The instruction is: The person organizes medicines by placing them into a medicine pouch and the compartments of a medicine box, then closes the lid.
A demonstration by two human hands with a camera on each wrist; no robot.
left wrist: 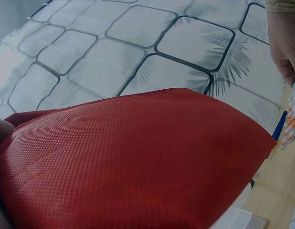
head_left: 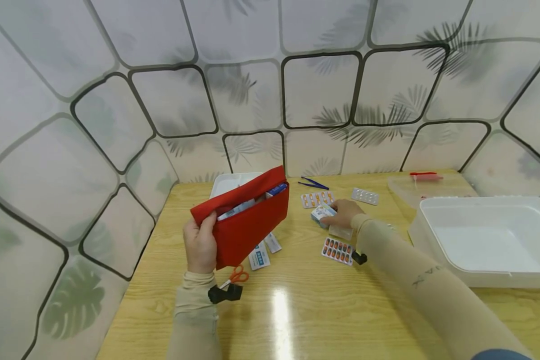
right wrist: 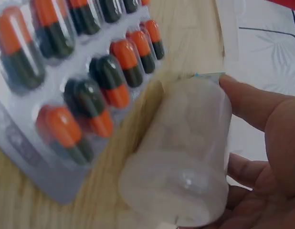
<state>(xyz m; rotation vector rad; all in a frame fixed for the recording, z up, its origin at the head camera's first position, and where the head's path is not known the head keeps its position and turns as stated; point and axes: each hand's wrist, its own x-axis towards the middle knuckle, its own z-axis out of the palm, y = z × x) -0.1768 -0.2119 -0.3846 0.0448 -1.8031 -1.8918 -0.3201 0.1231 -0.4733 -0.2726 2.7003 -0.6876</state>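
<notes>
My left hand (head_left: 200,245) grips a red fabric pouch (head_left: 252,227) by its left end, holding it up above the table. Its top is unzipped, and white packets (head_left: 236,210) and a blue box (head_left: 276,190) show inside. In the left wrist view the pouch's red side (left wrist: 133,162) fills most of the picture. Across the table, my right hand (head_left: 344,214) holds a small light-blue and white box (head_left: 322,214) between thumb and fingers. A translucent bottle (right wrist: 185,143) lies right beside that hand and largely hides the box in the right wrist view.
Blister packs of red-black capsules (head_left: 337,251), orange pills (head_left: 317,200) and white tablets (head_left: 365,196) lie around the right hand. Blue tweezers (head_left: 314,183) lie behind. Orange-handled scissors (head_left: 238,274) and white packets (head_left: 259,256) lie below the pouch. A white bin (head_left: 459,250) stands right.
</notes>
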